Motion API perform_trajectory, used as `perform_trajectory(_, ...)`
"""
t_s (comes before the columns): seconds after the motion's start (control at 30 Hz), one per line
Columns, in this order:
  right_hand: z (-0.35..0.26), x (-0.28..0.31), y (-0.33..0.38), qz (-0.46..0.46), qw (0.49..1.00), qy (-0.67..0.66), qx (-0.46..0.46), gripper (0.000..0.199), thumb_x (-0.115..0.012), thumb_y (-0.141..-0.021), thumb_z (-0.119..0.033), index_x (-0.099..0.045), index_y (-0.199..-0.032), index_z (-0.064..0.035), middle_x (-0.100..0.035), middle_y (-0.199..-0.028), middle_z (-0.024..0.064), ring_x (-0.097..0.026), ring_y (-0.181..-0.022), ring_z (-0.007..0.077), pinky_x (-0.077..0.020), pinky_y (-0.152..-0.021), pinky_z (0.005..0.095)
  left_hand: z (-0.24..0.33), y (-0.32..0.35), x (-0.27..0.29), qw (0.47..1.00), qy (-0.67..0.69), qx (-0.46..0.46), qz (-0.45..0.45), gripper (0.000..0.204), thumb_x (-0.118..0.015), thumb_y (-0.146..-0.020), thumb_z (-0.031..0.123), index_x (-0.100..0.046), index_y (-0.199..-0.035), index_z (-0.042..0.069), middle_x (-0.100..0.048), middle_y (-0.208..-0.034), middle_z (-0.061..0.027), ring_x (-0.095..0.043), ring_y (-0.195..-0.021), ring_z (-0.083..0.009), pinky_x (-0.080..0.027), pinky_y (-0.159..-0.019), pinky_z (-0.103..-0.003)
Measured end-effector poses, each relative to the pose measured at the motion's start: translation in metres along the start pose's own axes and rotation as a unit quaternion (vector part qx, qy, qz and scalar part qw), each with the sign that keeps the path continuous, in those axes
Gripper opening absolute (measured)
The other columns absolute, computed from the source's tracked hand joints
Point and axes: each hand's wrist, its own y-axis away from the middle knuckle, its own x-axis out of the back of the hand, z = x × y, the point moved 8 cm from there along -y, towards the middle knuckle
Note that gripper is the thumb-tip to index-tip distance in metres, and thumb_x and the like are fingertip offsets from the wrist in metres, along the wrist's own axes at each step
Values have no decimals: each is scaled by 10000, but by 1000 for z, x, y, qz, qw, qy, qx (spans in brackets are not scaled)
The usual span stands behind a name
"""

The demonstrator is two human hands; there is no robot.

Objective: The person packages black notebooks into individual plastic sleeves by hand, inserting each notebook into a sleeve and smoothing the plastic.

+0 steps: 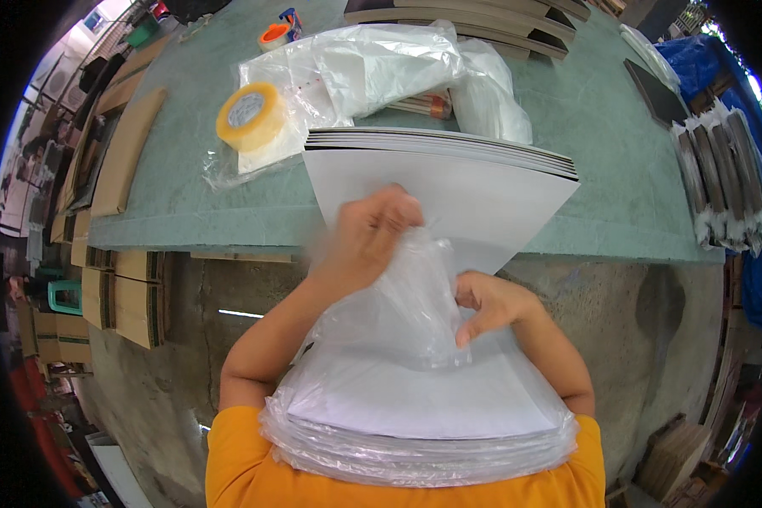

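My left hand (374, 235), slightly blurred, has its fingers pinched on the gathered upper part of a clear plastic bag (419, 296). At the bag's right edge, my right hand (497, 303) is curled round the film, thumb pointing down. Below both hands lies a stack of white flat sheets in clear plastic (423, 398), against my orange shirt. Just beyond my hands, a stack of thin white-faced boards (440, 190) leans at the table's near edge; its lower part is hidden behind the bag and my hands.
On the green table (601, 203) lie a roll of clear tape (251, 117), crumpled white plastic film (389, 68) and an orange-and-blue tape dispenser (279, 32). Dark boards (483, 25) are stacked at the far side. Wrapped grey panels (720, 178) stand right, cardboard pieces (127, 157) left.
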Motion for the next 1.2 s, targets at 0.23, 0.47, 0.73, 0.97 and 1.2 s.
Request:
perform_trajectory(0.23, -7, 38, 8, 215, 973, -31, -73, 282, -671, -712, -127, -539, -922, 8, -573, -843, 44, -523, -741, 78, -438, -634, 216, -2, 6, -20, 992, -37, 20, -122, 194, -643, -747, 193, -587, -808, 18, -559, -759, -43, -503, -709, -100, -388, -634, -217)
perform_trajectory(0.47, -29, 45, 25, 358, 913, 198, -9, 228, -714, -652, -107, -544, -774, -16, -534, -654, -3, -486, -614, 53, -414, -542, 206, 2, 11, -30, 986, -74, -20, -148, 182, -621, -687, -17, -599, -864, 20, -574, -818, -52, -533, -748, -132, -407, -672, -239)
perform_trajectory(0.73, -4, 30, 22, 213, 963, 132, -100, 144, -609, -756, -121, -594, -754, 23, -571, -655, 27, -506, -597, 81, -405, -540, 219, 7, 11, -19, 989, -73, -11, -128, 274, -409, -681, -148, -578, -827, 11, -539, -812, -62, -530, -754, -170, -434, -707, -258)
perform_trajectory(0.97, -7, 41, 41, 222, 974, 23, -43, 179, -556, -809, -159, -596, -830, 14, -576, -700, 35, -519, -646, 96, -425, -608, 226, 9, 8, 76, 937, 332, 9, 110, 199, -430, -760, -58, -429, -616, 79, -458, -710, -22, -465, -630, -112, -449, -528, -264)
perform_trajectory(1.2, 12, 28, 13, 164, 978, -118, -43, 221, -553, -809, -193, -573, -891, 12, -578, -827, 45, -519, -775, 93, -419, -673, 241, -2, 13, 16, 997, 71, -6, 39, 171, -390, -678, -107, -447, -637, 50, -486, -702, -45, -515, -676, -133, -441, -614, -258)
